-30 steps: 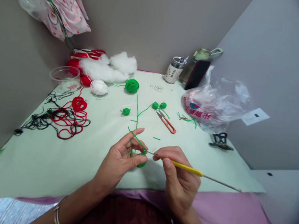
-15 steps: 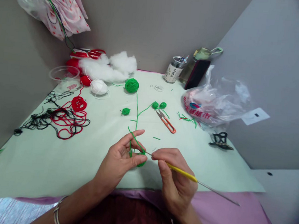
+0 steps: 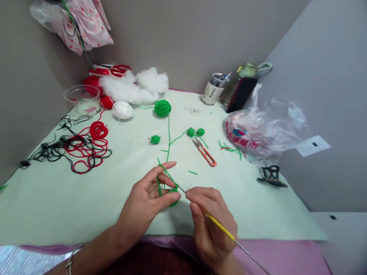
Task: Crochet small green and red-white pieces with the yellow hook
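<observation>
Fingers (image 3: 204,195) of the right hand (image 3: 216,228) are pinching the yellow-handled hook (image 3: 221,227), whose rear end has just been swinging lower, toward the person. Its tip is staying at the green crocheted piece (image 3: 174,204), so a stitch is probably still being worked. The left hand (image 3: 144,198) is gripping that piece over the table (image 3: 260,212). Beyond, snips (image 3: 206,153) are lying near two little green balls (image 3: 200,131); farther back, the green yarn ball (image 3: 162,108) is sitting.

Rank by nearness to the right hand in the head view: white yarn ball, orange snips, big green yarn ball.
1. Orange snips: ahead of the right hand, slightly left.
2. Big green yarn ball: farther back, left.
3. White yarn ball: farthest, leftmost of these.
</observation>
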